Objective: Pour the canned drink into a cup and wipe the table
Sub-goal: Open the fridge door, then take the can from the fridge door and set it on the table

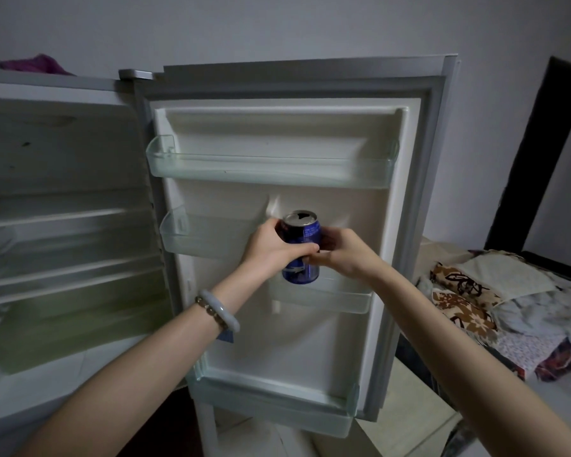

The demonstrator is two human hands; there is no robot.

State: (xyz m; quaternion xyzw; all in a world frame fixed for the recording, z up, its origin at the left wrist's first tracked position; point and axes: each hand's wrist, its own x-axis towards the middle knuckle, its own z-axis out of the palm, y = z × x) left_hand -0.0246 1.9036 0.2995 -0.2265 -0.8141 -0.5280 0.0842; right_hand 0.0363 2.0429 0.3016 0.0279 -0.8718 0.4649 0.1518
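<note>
A blue drink can (pixel 303 273) with a silver top is upright in front of the open fridge door (pixel 277 159), level with its middle shelves. My left hand (pixel 271 244) grips the can's left side, fingers curled round its front. My right hand (pixel 343 252) holds its right side, fingers wrapped behind it. The can's top shows a dark opening. No cup or cloth for wiping is in view.
The fridge interior (pixel 63 225) stands open at the left with bare shelves. Clear door bins (pixel 271 166) line the door. A purple cloth (pixel 37 64) lies on top of the fridge. Patterned bedding (pixel 495 301) is piled at the right.
</note>
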